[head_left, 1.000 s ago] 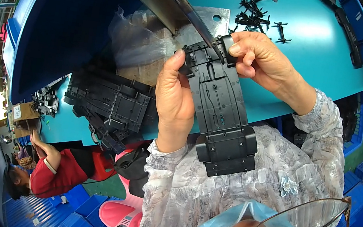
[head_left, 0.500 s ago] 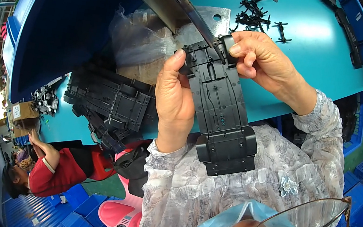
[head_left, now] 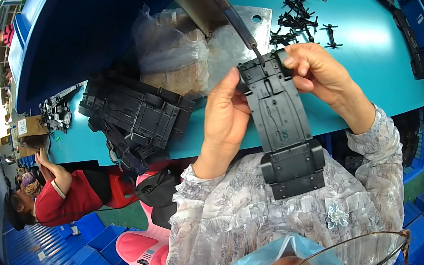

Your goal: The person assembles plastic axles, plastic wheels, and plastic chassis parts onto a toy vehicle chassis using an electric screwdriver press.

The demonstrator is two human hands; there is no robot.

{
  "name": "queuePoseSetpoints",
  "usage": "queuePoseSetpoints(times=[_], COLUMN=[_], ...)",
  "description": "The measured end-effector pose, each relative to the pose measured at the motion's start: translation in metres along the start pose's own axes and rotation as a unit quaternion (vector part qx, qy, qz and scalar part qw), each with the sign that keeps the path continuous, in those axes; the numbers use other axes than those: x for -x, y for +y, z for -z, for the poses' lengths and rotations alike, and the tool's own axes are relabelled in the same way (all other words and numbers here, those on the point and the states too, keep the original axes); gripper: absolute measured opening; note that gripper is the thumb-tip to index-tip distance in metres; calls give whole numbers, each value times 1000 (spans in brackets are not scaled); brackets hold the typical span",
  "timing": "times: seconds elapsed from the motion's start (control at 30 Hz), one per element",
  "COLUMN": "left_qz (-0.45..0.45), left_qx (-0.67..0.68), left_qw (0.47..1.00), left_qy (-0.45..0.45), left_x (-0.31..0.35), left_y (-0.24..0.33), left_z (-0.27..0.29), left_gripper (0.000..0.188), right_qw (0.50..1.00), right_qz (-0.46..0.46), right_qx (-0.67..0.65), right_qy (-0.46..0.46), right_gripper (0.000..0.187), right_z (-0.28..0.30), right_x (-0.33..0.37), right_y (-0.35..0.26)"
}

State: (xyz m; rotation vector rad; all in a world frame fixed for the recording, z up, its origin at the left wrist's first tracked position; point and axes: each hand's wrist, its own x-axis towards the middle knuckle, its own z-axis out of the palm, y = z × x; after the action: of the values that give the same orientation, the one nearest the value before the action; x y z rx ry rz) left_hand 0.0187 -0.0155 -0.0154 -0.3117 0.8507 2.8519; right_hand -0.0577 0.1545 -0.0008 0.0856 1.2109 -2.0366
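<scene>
A long black plastic toy-car chassis is in both my hands, tilted, its near end over my lap. My left hand grips the left side of its far end, thumb on top. My right hand pinches the far right corner, by a wheel arch. A screwdriver with a yellow collar and metal shaft slants down from above, its tip at the chassis's far end between my hands. Whether the tip sits in a screw is too small to tell. Beneath lies a metal plate with a hole.
Stacked black chassis lie left on the teal table. Small black axle-like parts are scattered at the back. A crumpled plastic bag lies beside a large blue bin. A co-worker in red sits at the left.
Both hands have shifted the chassis to the right and turned it slightly. The screwdriver tip now meets a spot farther left on the chassis's far end.
</scene>
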Motion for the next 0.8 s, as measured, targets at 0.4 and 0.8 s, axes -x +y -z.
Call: queuePoseSetpoints(times=[0.4,0.8], left_qz=[23,23], left_qx=[7,14], left_qw=[1000,1000], left_qy=[8,10], left_x=[1,3], left_y=[-12,-6], left_z=[-17,-23], left_gripper=[27,29], right_qw=[1000,1000], right_qz=[7,21], right_qx=[-10,-12], right_qy=[13,0], right_gripper=[13,13], right_z=[3,-3], right_x=[31,32], right_y=[-17,-22])
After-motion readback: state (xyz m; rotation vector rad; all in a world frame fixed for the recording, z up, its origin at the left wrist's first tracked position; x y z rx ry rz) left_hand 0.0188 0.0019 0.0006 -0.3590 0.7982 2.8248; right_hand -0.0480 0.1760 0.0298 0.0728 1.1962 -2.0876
